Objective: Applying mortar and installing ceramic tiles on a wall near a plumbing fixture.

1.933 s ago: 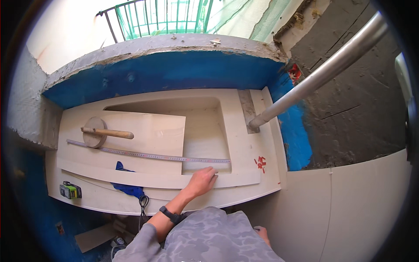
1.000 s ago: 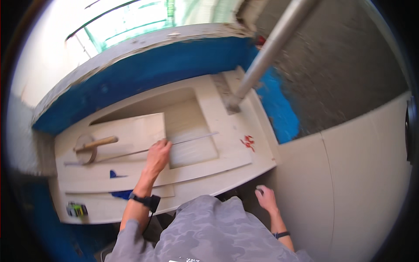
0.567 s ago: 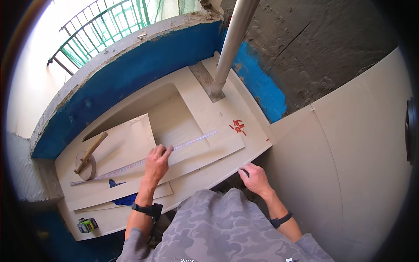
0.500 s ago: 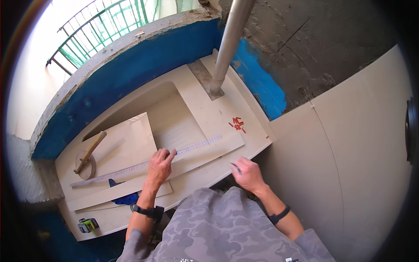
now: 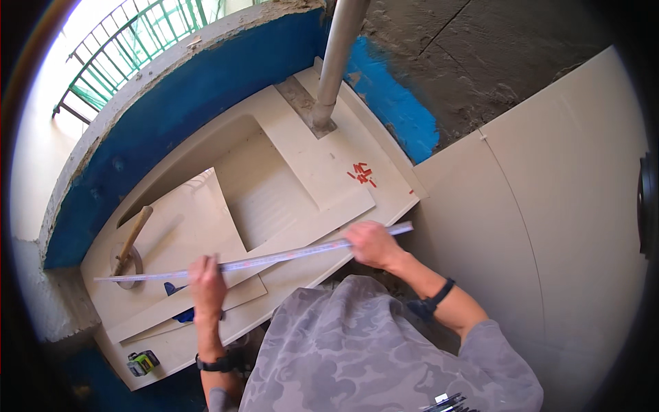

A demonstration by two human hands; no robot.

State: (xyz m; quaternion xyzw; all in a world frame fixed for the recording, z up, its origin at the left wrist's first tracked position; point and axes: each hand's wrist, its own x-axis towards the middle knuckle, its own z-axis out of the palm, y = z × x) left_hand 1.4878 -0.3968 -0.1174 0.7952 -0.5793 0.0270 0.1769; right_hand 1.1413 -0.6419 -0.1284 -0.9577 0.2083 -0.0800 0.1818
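A long, pale straight ruler (image 5: 292,254) spans both my hands, lifted above the cream-coloured ledge and tilted up to the right. My left hand (image 5: 206,280) is closed round it left of the middle. Toward its right end my right hand (image 5: 373,244) grips it, and the tip sticks out past the knuckles. Under the ruler lies a narrow cream tile strip (image 5: 329,218), running diagonally along the ledge. A larger cut tile (image 5: 189,216) partly covers the basin (image 5: 264,182). A blue item (image 5: 184,316) shows beside the strip, mostly hidden.
A tool with a wooden handle (image 5: 139,230) and round head stands on the left tile. Red plastic pieces (image 5: 361,174) lie near a metal pipe (image 5: 341,51). A green-and-black device (image 5: 143,362) sits at the ledge's near left corner. Large panels (image 5: 480,275) rise at right.
The ruler has come up off the tile strip and nearer to me. My right hand has moved onto its right end; my left hand has shifted left along it.
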